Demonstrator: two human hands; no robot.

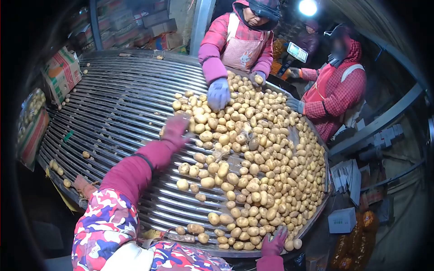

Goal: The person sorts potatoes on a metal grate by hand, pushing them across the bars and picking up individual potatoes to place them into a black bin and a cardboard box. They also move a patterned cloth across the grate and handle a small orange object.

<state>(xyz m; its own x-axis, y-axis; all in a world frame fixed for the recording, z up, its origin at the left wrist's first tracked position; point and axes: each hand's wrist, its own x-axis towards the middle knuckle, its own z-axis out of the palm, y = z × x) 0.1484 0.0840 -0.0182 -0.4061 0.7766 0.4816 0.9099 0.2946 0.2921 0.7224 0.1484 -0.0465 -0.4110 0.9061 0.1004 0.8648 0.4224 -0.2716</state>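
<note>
My left hand (177, 128), in a maroon glove, reaches over the metal bars (113, 108) of a sorting table to the left edge of a potato pile (269, 176). Motion blurs its fingers. Down at the near right rim, my right hand (274, 242) wears a similar glove and lies against potatoes with fingers extended. Brown-yellow potatoes cover the right side of the table, and a few loose ones (208, 182) are scattered on the bars between my hands. Bits of clear plastic film (244, 137) show among them.
Across the table, a person's gloved hand (219, 94) reaches into the pile, and their other hand holds a potato (258, 79). Another person's hand (295, 105) rests at the right rim. Cartons (61, 74) stand left; a blue-white box (342, 220) and net sacks (355, 239) lie lower right.
</note>
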